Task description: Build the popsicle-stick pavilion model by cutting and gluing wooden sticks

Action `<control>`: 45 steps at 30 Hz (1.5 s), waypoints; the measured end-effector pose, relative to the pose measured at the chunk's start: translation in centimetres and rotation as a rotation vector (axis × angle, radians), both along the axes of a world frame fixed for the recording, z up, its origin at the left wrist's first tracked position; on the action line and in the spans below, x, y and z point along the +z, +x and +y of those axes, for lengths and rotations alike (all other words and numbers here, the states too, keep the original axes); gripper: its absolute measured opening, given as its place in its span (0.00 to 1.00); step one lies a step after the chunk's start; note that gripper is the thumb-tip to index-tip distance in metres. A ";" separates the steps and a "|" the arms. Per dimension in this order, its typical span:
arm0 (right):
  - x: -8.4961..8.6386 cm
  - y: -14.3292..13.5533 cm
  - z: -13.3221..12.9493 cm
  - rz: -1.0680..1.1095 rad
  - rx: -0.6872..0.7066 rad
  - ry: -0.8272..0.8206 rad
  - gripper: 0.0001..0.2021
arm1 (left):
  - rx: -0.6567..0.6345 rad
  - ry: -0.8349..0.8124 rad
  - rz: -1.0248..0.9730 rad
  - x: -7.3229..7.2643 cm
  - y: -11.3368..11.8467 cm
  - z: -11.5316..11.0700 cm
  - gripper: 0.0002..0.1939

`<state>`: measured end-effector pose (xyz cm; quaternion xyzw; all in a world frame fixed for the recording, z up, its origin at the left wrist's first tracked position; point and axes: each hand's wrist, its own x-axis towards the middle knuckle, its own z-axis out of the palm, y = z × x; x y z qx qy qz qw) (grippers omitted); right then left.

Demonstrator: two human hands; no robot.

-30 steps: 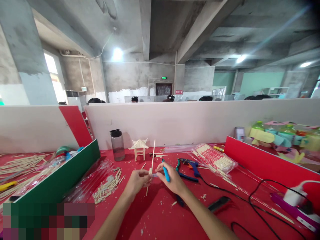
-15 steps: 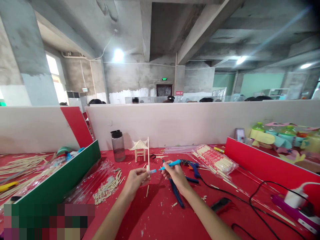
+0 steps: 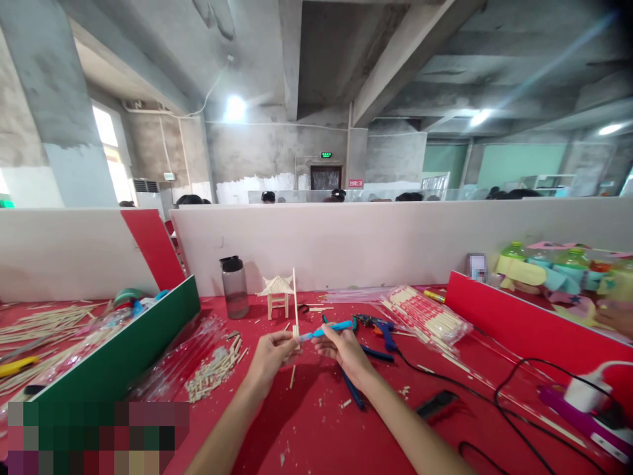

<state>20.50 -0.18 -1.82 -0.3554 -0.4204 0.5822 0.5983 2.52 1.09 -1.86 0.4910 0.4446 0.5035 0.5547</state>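
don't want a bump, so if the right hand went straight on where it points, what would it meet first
Likely the left hand, its fingertips holding a thin stick: the right hand points across at it, blue pen leading. Depth is hard to judge here.

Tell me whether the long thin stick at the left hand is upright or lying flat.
Upright, or nearly so: the long stick rises from the left hand, its top end showing against the pale partition.

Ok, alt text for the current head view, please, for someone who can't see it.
A person's right hand holds a blue pen-like tool toward the left hand, which pinches an upright stick and a small clear piece, above a red table. Behind stand a little wooden pavilion and a water bottle.
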 end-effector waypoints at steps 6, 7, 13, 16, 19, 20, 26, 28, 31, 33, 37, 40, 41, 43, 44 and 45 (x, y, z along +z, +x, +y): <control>0.0 0.1 -0.2 0.017 0.003 0.012 0.20 | -0.022 -0.019 -0.060 0.4 0.2 -0.4 0.24; -0.1 0.1 -0.1 0.028 0.002 0.013 0.20 | -0.029 -0.020 -0.068 0.5 0.3 -0.5 0.24; -0.1 -0.2 -0.3 0.100 0.026 0.041 0.20 | -0.039 -0.031 -0.094 0.5 0.3 -0.7 0.24; 0.0 -0.5 -0.6 0.148 0.020 0.044 0.19 | -0.050 -0.012 -0.084 0.5 0.3 -0.8 0.23; -0.2 -0.7 -0.7 0.178 0.021 0.026 0.18 | -0.051 -0.007 -0.069 0.5 0.2 -0.9 0.22; -0.3 -0.7 -0.7 0.186 0.020 0.028 0.17 | -0.049 -0.003 -0.067 0.5 0.2 -0.9 0.22; -0.3 -1.0 -0.9 0.202 -0.003 0.026 0.16 | -0.031 0.016 -0.075 0.4 0.3 -0.9 0.23; -0.3 -1.1 -1.0 0.203 -0.011 0.024 0.16 | -0.027 0.024 -0.065 0.2 0.3 -0.8 0.23; -0.2 -1.1 -1.1 0.190 -0.010 0.021 0.17 | -0.029 0.027 -0.057 0.1 0.2 -0.6 0.22; -0.2 -1.2 -1.1 0.168 -0.019 0.023 0.18 | -0.034 0.016 -0.066 0.1 0.2 -0.6 0.22; -0.2 -1.2 -0.6 0.087 -0.049 0.048 0.20 | -0.042 -0.011 -0.057 0.4 0.3 -0.8 0.24; -0.2 -0.7 0.2 0.004 -0.111 0.096 0.25 | -0.049 -0.002 -0.029 0.6 0.3 -0.8 0.24; -0.2 -0.4 0.5 -0.042 -0.143 0.116 0.27 | -0.048 0.002 -0.023 0.6 0.2 -0.7 0.24; 0.0 0.4 0.7 -0.201 -0.177 0.162 0.30 | -0.033 0.002 -0.014 0.5 0.0 -0.4 0.24; 0.1 0.8 0.6 -0.320 -0.167 0.189 0.29 | -0.022 0.002 -0.009 0.4 -0.1 -0.3 0.24; 0.3 1.1 0.5 -0.459 -0.142 0.214 0.29 | -0.011 0.003 -0.007 0.3 -0.2 -0.1 0.25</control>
